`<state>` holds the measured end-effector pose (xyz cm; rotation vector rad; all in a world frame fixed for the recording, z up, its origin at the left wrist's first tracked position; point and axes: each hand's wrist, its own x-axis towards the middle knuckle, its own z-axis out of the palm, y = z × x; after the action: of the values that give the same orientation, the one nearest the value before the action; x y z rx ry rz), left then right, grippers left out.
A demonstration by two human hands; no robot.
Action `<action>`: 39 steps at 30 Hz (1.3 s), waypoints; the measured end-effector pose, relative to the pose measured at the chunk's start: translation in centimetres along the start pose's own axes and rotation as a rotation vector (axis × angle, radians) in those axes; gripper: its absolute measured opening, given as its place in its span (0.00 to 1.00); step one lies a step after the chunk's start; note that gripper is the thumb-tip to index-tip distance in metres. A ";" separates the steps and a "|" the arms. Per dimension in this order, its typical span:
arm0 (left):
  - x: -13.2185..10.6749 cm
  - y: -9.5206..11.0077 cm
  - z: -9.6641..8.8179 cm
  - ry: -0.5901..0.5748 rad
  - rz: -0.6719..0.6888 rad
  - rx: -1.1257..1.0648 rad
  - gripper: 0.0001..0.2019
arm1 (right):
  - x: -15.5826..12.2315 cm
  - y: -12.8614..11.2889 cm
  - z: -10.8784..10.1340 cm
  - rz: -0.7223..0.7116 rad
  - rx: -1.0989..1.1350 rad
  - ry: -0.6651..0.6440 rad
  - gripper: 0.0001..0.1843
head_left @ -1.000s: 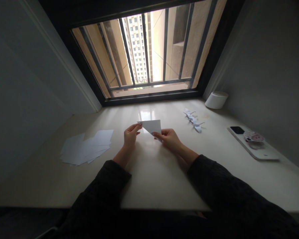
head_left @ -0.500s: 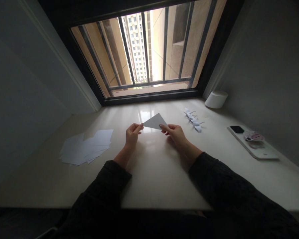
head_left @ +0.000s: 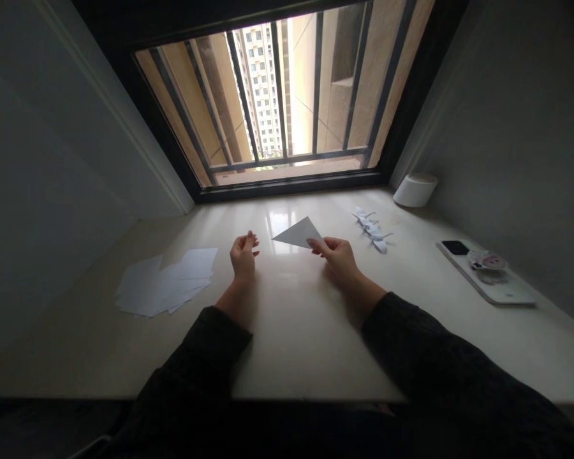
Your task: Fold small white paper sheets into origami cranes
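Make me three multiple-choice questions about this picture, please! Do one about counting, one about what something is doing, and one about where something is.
1. How many hands touch the folded paper triangle?
A) None
B) One
C) Two

2. What is the left hand doing?
A) Pinching the triangle
B) Making a fist
C) Held up, empty

3. Where are the folded paper cranes?
A) Right of the right hand
B) Left of the left hand
C) In the left hand

Answers:
1. B, because only the right hand's fingers grip the triangle.
2. C, because its fingers curl in the air, apart from the paper.
3. A, because the cranes sit in a row past that hand on the desk.
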<state>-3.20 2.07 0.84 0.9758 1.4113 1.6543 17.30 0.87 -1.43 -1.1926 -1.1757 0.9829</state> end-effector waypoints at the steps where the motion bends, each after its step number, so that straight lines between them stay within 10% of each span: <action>1: 0.0 0.2 -0.1 -0.002 0.097 0.049 0.18 | 0.0 0.1 0.0 -0.005 -0.012 -0.015 0.21; 7: -1.8 1.2 0.4 -0.241 0.576 0.471 0.13 | -0.3 0.2 0.4 -0.047 -0.066 -0.141 0.19; 13: -2.3 0.6 0.5 -0.297 0.687 0.605 0.14 | -0.6 0.0 0.8 -0.104 0.055 -0.164 0.28; 21: -2.4 0.8 0.5 -0.250 0.481 0.415 0.09 | -0.7 -0.3 0.8 -0.111 0.083 -0.185 0.24; 30: -0.8 -0.3 0.9 -0.173 -0.071 -0.179 0.17 | -0.5 -0.7 0.4 -0.034 0.152 -0.365 0.20; 39: -0.9 -0.2 0.8 -0.079 -0.010 -0.175 0.17 | -0.5 -0.5 0.6 0.048 0.151 -0.189 0.20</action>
<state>-2.09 1.58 0.63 0.9219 1.1964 1.6820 16.60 0.44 -1.00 -1.0286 -1.2014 1.2199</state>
